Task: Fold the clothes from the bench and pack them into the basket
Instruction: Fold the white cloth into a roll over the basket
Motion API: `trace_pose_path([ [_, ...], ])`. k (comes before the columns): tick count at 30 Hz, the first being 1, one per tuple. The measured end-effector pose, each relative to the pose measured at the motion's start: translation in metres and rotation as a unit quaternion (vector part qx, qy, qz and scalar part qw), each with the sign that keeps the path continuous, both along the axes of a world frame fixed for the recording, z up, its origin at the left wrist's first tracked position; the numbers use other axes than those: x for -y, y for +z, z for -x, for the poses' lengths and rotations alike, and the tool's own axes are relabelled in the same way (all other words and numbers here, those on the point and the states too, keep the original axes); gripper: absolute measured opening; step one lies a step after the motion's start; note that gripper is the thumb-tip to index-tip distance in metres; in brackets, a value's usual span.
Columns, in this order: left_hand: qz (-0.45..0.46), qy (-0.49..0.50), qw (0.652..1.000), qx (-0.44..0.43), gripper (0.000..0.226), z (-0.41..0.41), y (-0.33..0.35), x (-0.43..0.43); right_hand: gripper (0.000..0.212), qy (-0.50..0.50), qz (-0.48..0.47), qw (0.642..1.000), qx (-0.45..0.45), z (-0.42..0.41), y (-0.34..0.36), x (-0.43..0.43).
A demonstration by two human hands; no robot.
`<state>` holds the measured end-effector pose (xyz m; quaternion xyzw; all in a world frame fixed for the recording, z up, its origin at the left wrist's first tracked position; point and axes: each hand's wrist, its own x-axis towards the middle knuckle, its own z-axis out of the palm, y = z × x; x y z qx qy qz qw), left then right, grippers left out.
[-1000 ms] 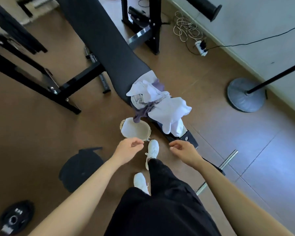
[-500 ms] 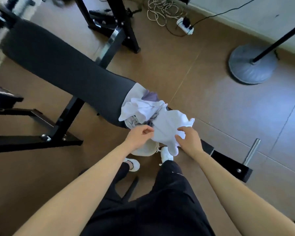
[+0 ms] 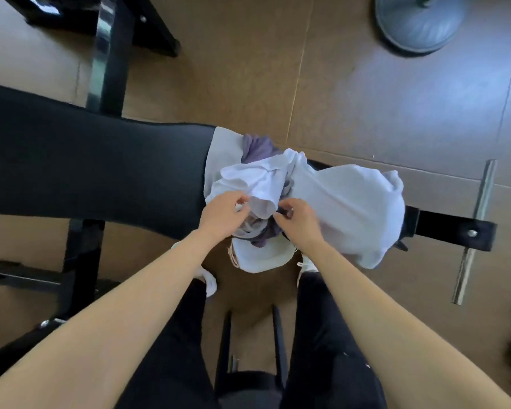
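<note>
Clothes overhanging bench end, basket below edge

The black padded tabletop runs in from the left on a black frame. At its right end lies a heap of clothes: white pieces on top, a purple one among them, a pale cloth spread beneath. The brown floor bears a basket just below the heap, partly hidden, a round grey stand base and a metal bar.
</note>
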<state>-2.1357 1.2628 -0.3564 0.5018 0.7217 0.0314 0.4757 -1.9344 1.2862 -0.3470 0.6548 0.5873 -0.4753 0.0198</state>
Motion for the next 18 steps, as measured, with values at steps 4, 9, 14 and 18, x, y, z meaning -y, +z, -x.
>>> trace_pose_path([
  [4,-0.073,-0.078,0.994,-0.028,0.039,0.021,-0.058,0.007,0.03,-0.06,-0.014,0.998,0.028,0.024,-0.06,0.01],
  [9,-0.202,-0.082,0.972,-0.086,0.021,0.023,-0.093,0.012,0.015,-0.125,-0.06,0.99,0.037,0.027,-0.091,0.024],
  [14,-0.226,0.018,0.974,0.02,0.017,0.035,-0.078,0.02,0.005,-0.263,-0.048,0.956,-0.12,0.02,-0.071,0.031],
  [18,-0.19,0.024,0.972,0.136,0.014,0.053,-0.042,0.016,0.013,-0.34,-0.011,0.905,-0.257,0.02,-0.049,0.024],
])
